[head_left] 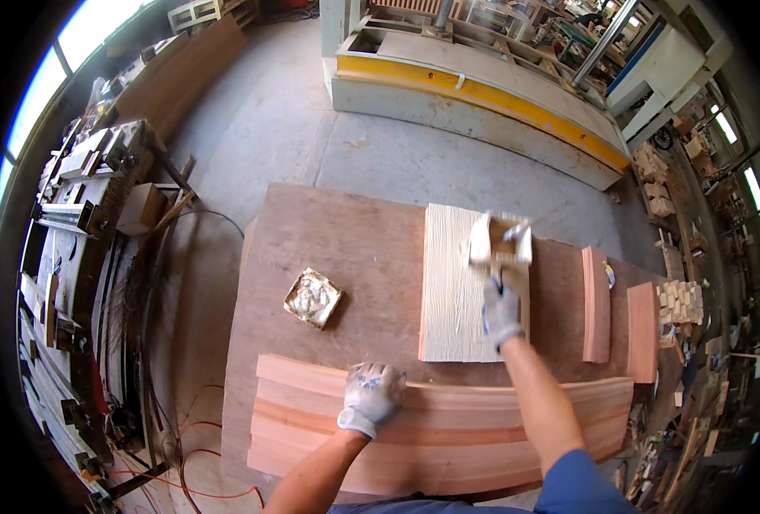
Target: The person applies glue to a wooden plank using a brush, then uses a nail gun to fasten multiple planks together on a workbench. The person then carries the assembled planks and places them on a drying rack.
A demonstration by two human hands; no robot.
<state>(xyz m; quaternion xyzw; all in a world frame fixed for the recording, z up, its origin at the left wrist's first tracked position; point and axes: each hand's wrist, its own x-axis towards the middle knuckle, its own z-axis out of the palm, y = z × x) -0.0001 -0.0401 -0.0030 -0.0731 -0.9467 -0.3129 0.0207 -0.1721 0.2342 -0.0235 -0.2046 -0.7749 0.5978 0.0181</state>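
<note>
My right hand (502, 315), in a grey-white glove, is closed round the handle of a brush (496, 272), whose head is blurred. Beneath it lies a pale board or block (453, 291) covered with streaky cream-coloured coating. At its far right end stands a small open box (480, 240) with white smears and a thin stick in it, partly blurred. My left hand (371, 396), gloved too, has its fingers curled over the far edge of the curved reddish wooden strips (457, 424) lying side by side nearest me. A square tray of white paste (313, 298) sits to the left.
Everything rests on a brown worktable (363, 231). Two curved wooden pieces (597, 304) lie at its right. A large machine with a yellow beam (483, 98) stands beyond. Left is a metal rack with clamps (80, 214); red hoses (200, 426) trail on the floor.
</note>
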